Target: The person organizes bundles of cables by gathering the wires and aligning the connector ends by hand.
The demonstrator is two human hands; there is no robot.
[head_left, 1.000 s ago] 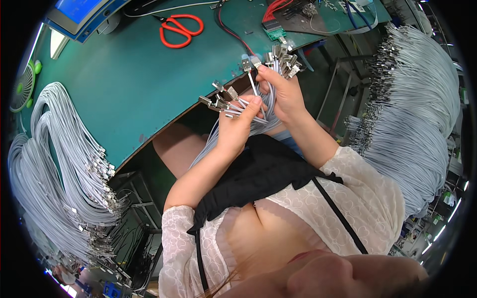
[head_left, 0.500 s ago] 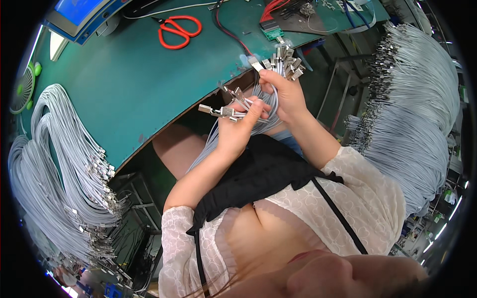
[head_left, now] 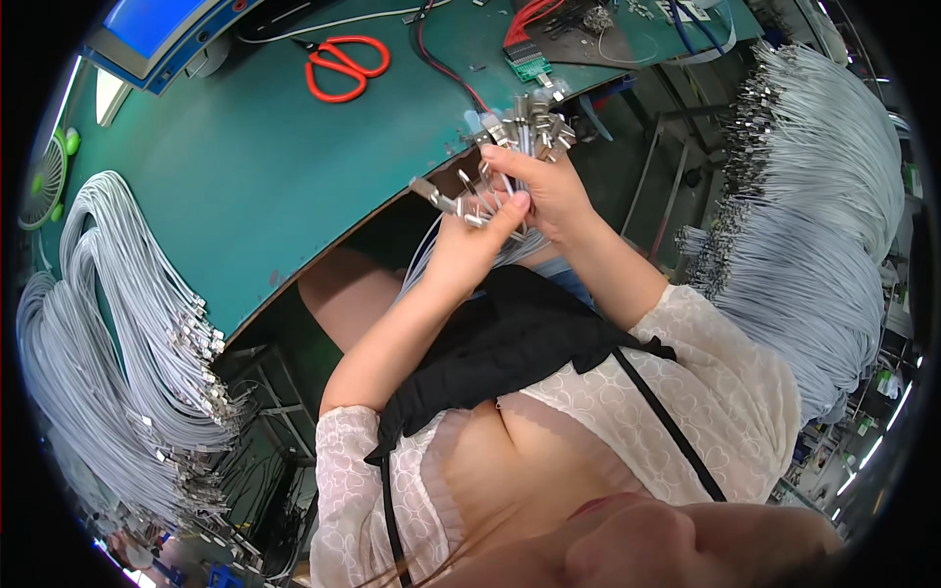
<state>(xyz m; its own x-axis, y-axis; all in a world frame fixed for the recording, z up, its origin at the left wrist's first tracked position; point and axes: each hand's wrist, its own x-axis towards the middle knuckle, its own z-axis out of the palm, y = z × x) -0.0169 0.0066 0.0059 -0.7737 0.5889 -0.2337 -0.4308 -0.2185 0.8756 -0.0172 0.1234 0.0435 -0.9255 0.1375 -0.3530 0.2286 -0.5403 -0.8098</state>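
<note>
Grey cables with metal plugs pass through both my hands near the table's front edge. My right hand [head_left: 551,192] is closed round one bunch, whose silver plugs [head_left: 537,120] fan out above the thumb. Just left of it and lower, my left hand [head_left: 463,253] pinches several more cables, with their plugs [head_left: 433,194] pointing out to the left. The two hands almost touch, and the cable lengths drop behind them toward my lap. Close to the right-hand plugs, a red-and-black lead [head_left: 469,90] runs down the table; its end is partly hidden by the plugs.
Red-handled scissors [head_left: 338,69] and a green circuit board [head_left: 529,67] with red wires lie on the green table [head_left: 255,176]. A blue-framed screen [head_left: 162,34] and small fan [head_left: 44,181] stand left. Cable bundles lie at left [head_left: 108,255] and right [head_left: 823,167].
My right hand has shifted left and slightly down, closer to my left hand. The plugs in it now stand bunched beside the lead's end. The left-hand plugs have tilted upward.
</note>
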